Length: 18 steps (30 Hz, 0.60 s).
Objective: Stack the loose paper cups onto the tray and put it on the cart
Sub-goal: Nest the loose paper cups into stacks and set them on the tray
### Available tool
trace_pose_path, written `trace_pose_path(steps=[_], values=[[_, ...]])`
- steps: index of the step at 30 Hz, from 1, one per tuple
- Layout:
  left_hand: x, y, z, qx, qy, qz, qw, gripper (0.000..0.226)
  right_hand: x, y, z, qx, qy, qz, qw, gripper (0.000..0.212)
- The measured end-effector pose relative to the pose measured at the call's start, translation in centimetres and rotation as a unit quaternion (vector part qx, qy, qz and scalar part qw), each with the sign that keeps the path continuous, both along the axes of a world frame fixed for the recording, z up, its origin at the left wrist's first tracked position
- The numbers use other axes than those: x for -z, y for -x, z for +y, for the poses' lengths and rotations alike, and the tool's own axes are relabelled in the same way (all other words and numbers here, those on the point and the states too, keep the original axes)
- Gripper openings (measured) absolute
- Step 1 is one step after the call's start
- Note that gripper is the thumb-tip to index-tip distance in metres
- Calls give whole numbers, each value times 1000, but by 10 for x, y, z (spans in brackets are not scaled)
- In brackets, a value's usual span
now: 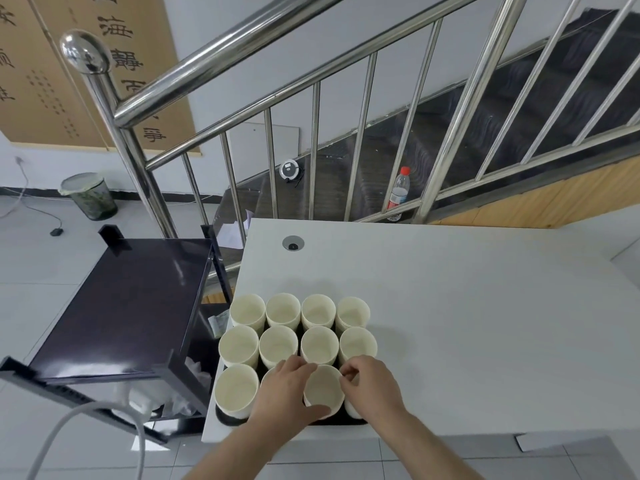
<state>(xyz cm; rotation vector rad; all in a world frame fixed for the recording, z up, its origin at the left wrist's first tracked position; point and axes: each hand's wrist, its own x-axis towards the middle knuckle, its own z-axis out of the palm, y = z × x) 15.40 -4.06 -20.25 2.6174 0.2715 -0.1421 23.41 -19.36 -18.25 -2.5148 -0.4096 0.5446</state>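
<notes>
On the white rectangular desk (450, 289), at its 7 o'clock corner, sits a dark flat tray (225, 418) filled with cream paper cups (278, 344) standing upright in three rows of four. Both hands work on one cup in the near row, the cream paper cup at 6 o'clock (323, 389). The left hand (287, 389) wraps it from the 9 o'clock side, thumb under the near wall and fingers curled over the far rim. The right hand (372, 386) pinches the rim at 3 o'clock with narrow, bent fingertips.

The step looks like seating this cup straight in its slot. It would go best if the person keeps the cup upright, presses lightly so the thin wall does not buckle, and avoids nudging the neighbours, which stand nearly touching. The tray overhangs nothing that shows, yet lies close to the desk edge. The black glossy-topped cart (121, 306) waits at 9 o'clock, just beside the desk.
</notes>
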Motion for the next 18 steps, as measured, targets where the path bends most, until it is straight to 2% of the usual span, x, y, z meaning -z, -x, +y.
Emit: trace_pose_path(steps=[13, 16, 18], values=[[-2, -3, -2, -4, -25, 21, 999, 72, 2, -3, -1, -30, 2, -46, 998, 13], [-9, -2, -2, -55, 16, -20, 998, 65, -4, -13, -6, -12, -36, -51, 998, 13], [-16, -1, 4, -117, 78, -82, 987, 50, -7, -24, -12, 8, -90, -53, 995, 9]])
